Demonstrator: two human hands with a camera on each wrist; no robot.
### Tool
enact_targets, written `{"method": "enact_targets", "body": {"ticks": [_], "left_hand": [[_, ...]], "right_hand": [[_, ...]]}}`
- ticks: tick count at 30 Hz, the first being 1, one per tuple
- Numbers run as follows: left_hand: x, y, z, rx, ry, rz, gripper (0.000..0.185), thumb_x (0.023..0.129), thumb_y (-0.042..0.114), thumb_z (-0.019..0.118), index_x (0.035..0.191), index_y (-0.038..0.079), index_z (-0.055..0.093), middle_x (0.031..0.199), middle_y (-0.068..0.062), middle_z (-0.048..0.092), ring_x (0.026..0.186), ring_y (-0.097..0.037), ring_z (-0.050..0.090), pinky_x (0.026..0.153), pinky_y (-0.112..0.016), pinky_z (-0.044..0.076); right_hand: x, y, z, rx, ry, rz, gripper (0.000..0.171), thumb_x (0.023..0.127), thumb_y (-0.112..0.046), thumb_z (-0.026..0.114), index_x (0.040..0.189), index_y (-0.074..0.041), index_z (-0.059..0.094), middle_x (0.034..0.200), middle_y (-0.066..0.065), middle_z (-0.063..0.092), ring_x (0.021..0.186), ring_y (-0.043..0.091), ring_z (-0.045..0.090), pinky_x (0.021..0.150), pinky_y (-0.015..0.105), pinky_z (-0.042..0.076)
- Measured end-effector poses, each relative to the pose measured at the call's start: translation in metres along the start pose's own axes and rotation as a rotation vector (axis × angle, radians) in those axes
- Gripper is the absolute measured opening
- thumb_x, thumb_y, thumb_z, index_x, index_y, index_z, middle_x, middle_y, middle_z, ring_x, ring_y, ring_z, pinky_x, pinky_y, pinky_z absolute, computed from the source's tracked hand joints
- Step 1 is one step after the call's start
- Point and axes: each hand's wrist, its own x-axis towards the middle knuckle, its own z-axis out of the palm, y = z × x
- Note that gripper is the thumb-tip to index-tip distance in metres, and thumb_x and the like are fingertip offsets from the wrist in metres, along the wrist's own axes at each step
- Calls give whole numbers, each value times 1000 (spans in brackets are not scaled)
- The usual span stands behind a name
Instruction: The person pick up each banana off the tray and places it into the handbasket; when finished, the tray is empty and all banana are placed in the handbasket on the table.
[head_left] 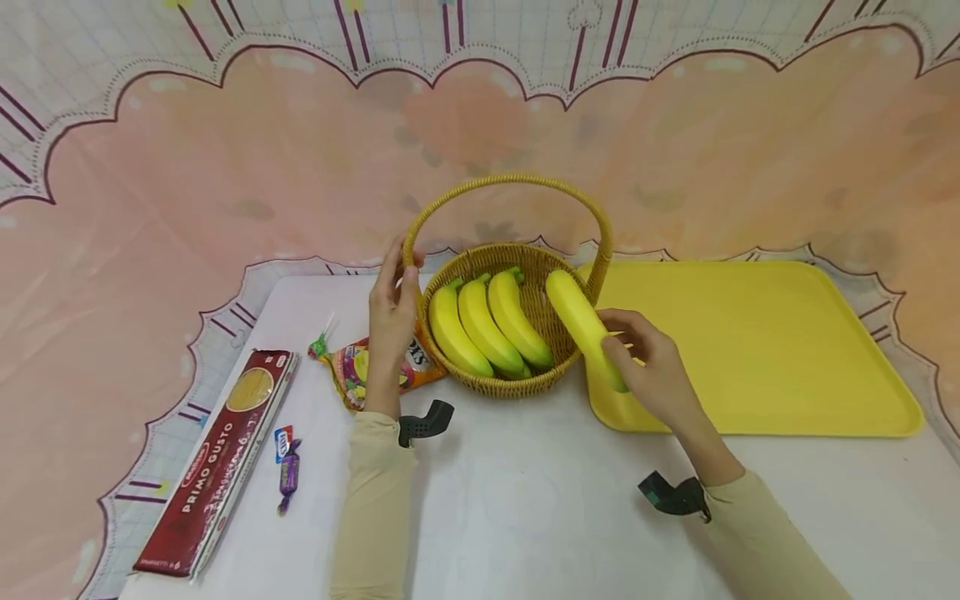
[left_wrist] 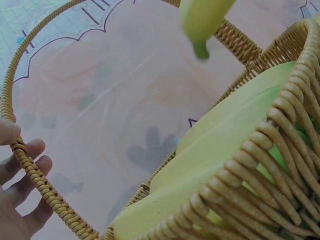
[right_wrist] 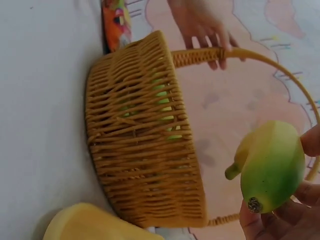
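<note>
One banana (head_left: 585, 327) clasped in right hand (head_left: 651, 367), three more bananas (head_left: 483, 325) lying ahead-left in basket (head_left: 558, 346). Left hand (head_left: 392, 312) wrapped around handle (head_left: 510, 179). Best eased in flat beside those, handle kept steadied.

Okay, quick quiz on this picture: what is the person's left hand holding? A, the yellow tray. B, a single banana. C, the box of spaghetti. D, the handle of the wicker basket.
D: the left hand grips the handle of the wicker basket, while the right hand holds the single banana over the rim.
</note>
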Motion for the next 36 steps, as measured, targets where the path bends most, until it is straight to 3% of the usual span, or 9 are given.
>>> {"method": "enact_targets", "body": {"ticks": [8,14,21,26,31,36], "left_hand": [[-1,-1,1,2,-5,-17,46,101,11,42,146,12,36,126,-22,53,125,-28,49,108,-39,37],[-2,-1,3,0,-16,-14,46,101,9,41,146,6,34,128,-24,53,127,-29,49,106,-36,39],[1,-1,4,-4,-24,20,46,100,8,40,146,5,34,124,-26,52,124,-32,49,95,-23,41],[1,0,3,4,-15,18,46,100,8,42,146,7,36,124,-25,53,122,-30,50,89,-21,41],[1,0,1,8,-13,7,46,101,9,41,146,8,36,125,-25,53,122,-28,50,93,-22,40],[0,0,-3,18,2,-2,46,101,9,41,146,8,35,125,-25,53,122,-30,50,90,-20,40]], "right_hand": [[42,0,23,-30,-69,79,40,96,-32,53,131,-12,54,119,11,62,103,25,61,86,37,48],[61,3,35,-146,-116,120,44,97,-37,50,132,-12,53,119,8,63,100,24,60,83,38,49],[74,4,47,-283,-158,94,45,97,-36,49,132,-8,52,120,14,63,101,29,61,84,45,48],[79,4,55,-356,-175,100,45,96,-35,47,131,-7,52,119,15,63,104,30,62,87,46,48],[81,3,58,-376,-184,100,44,97,-34,45,131,-6,51,120,17,63,90,29,63,84,44,49],[78,1,58,-309,-175,84,48,98,-38,44,134,-6,48,123,14,62,100,30,62,87,44,48]]}}
